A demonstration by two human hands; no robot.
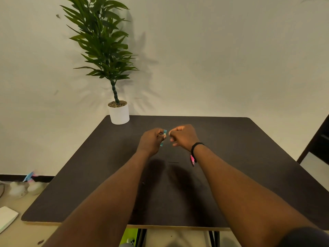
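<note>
Over the middle of the dark table, my left hand holds a small blue object upright between curled fingers; its top and bottom ends stick out of the grip. My right hand is just to the right of it, fingers curled, fingertips close to the blue object's upper end. Whether the right fingers pinch something is too small to tell. A black band with a pink tag sits on my right wrist.
A potted plant in a white pot stands at the table's far left corner against the wall. A thin dark line lies on the table below my hands. A dark chair stands at the right. White items lie on the floor at left.
</note>
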